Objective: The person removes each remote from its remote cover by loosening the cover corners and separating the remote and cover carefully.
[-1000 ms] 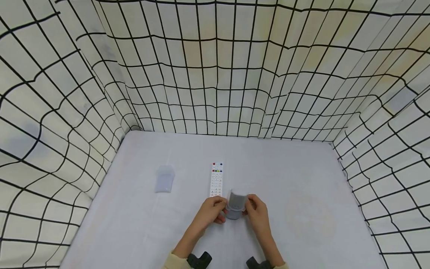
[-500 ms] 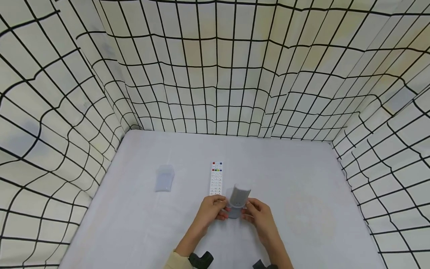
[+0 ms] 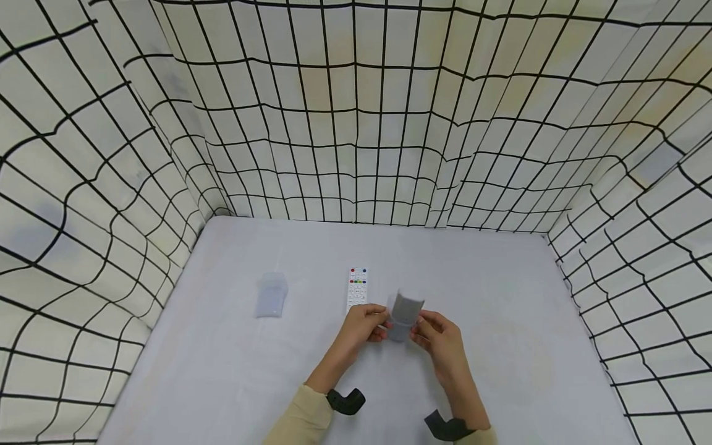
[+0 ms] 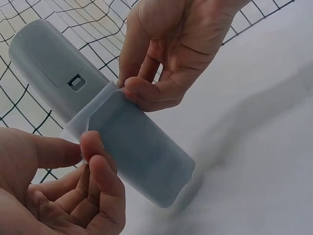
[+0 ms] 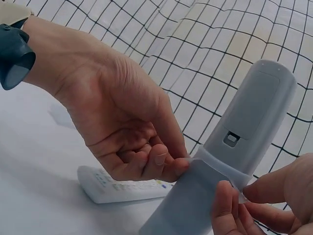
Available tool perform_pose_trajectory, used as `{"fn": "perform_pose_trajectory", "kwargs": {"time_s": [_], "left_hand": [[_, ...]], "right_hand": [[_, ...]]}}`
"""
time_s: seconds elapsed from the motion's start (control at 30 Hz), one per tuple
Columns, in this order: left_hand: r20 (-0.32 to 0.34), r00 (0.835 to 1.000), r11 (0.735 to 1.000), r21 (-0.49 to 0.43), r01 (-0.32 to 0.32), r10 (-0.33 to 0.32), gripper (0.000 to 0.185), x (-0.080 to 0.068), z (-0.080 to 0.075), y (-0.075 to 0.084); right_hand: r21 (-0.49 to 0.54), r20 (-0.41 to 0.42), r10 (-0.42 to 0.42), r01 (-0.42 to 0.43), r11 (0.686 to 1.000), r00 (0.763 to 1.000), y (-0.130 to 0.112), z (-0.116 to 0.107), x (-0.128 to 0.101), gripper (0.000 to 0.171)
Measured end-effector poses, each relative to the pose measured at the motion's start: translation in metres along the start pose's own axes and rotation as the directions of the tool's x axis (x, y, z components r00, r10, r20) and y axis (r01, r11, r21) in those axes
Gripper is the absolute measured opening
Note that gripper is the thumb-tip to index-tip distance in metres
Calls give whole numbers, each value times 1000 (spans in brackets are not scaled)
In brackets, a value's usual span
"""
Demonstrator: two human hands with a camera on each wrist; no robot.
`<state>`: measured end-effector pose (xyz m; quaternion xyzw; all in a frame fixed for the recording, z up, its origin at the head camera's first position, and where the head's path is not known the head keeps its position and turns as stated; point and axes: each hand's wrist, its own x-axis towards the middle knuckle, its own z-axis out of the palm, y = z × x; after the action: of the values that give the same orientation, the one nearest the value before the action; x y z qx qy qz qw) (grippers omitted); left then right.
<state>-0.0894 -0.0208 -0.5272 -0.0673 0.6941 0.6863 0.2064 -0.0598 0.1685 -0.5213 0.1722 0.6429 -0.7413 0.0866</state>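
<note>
A grey remote control [image 4: 61, 68], its back with the battery cover showing, stands upright and tilted between my hands. Its lower part is inside a translucent protective sleeve [image 4: 142, 152]; the upper part sticks out of the mouth. My left hand [image 3: 361, 324] pinches one edge of that mouth between thumb and fingers. On the opposite edge, my right hand [image 3: 443, 343] pinches the sleeve too. Both rims are gripped in the right wrist view, where the bare upper end of the remote points up and right.
A white remote control [image 3: 357, 287] with coloured buttons lies on the white-covered table [image 3: 500, 296], just beyond my left hand. Farther left lies a flat, translucent bluish sleeve [image 3: 271, 296]. White walls with a black grid [image 3: 356, 130] rise around the table's back and sides.
Both hands have moved forward and slightly right with the remote and its sleeve. The remote now leans more to the right. My left hand now overlaps the lower end of the white remote.
</note>
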Motion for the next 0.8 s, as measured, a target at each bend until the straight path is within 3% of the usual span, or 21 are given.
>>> {"fn": "perform_pose_trajectory", "kwargs": {"time_s": [0.33, 0.8], "left_hand": [[-25, 999, 999, 2, -37, 37, 30, 27, 11, 7], [-64, 996, 998, 35, -57, 59, 25, 39, 20, 0]], "right_hand": [[28, -66, -43, 44, 999, 997, -11, -5, 22, 27], [17, -101, -48, 50, 999, 994, -6, -9, 43, 22]]}}
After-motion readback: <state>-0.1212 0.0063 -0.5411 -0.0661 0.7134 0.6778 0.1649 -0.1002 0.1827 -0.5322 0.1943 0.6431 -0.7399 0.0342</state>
